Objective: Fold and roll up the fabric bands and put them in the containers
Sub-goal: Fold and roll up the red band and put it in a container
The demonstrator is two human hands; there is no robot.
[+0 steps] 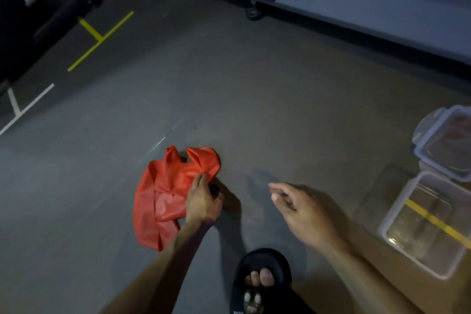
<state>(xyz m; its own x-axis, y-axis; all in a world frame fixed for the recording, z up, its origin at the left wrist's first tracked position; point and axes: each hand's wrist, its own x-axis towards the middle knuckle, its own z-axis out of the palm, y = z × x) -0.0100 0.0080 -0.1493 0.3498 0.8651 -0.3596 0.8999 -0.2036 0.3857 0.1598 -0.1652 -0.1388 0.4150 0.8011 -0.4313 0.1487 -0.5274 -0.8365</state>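
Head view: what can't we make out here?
- Left hand: its pinch on the red band is hidden by the back of the hand.
- Band: crumpled, so its length and ends can't be read.
- Lid: cut off by the right edge.
- Container: right corner cut off; contents unclear through dim plastic.
- Right hand: motion-blurred fingertips.

open floor [254, 109] ahead, containers [428, 224] right, machine base [356, 7] beyond

Left hand [202, 201] pinching, right hand [302, 208] loose.
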